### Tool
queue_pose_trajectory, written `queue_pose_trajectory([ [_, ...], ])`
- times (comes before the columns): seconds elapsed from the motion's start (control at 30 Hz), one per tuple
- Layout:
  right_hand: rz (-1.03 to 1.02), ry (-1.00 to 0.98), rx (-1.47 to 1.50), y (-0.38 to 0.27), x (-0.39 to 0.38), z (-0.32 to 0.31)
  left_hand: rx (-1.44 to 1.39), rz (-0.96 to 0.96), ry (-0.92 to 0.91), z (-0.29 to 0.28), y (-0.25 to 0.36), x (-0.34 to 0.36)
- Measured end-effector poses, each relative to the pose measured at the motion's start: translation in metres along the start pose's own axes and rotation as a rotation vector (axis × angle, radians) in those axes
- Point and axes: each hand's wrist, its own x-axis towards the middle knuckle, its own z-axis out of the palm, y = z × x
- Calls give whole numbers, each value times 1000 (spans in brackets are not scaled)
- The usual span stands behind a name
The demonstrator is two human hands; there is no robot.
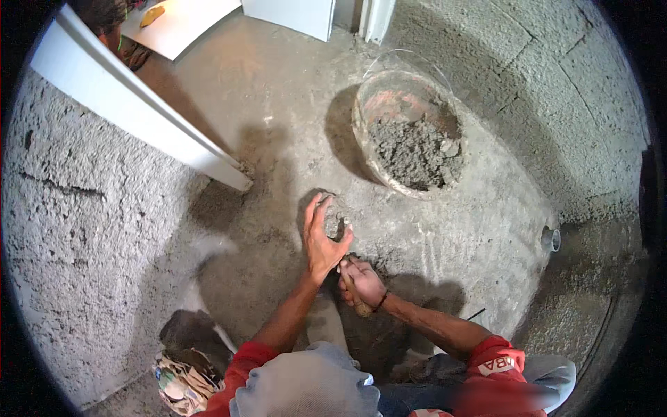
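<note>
My left hand [324, 240] reaches down to the floor, fingers apart and curved beside a grey lump of wet mortar [335, 214]. The thumb is on the lump's right side; whether the fingertips press into it I cannot tell. Just below and to the right, my right hand [361, 281] is closed round the wooden handle [363, 308] of a hand tool. The handle's end sticks out toward me, while the tool's working end is hidden under my hands. A round bucket [357, 128] with a wire handle, part filled with crumbly grey mortar [417, 149], stands beyond my hands to the right.
A white door frame [149, 118] meets the rough block wall [83, 201] at left. Another rough wall [528, 83] rises at right, with a short grey pipe end [553, 240] near its base. A crumpled paper bag [182, 381] is at lower left. White panels [182, 28] lie far back.
</note>
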Motion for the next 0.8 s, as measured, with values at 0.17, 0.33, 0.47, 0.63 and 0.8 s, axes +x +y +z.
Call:
queue_pose_trajectory([
  [0.17, -100, 34, -83, -80, -73, 17, 1, 239, 178, -16, 72, 51],
  [0.33, -602, 221, -680, -156, -111, 3, -256, 539, 270, 12, 119, 131],
  [0.47, -525, 971, -1778, -202, -92, -55, -289, 380, 171, 29, 115, 150],
  [0.63, -476, 983, -2074, -241, -136, -91, -92, 208, 117, 17, 75, 119],
  [0.8, -289, 703, -1942, -296, -182, -88, -217, -105, 59, 20, 57, 105],
])
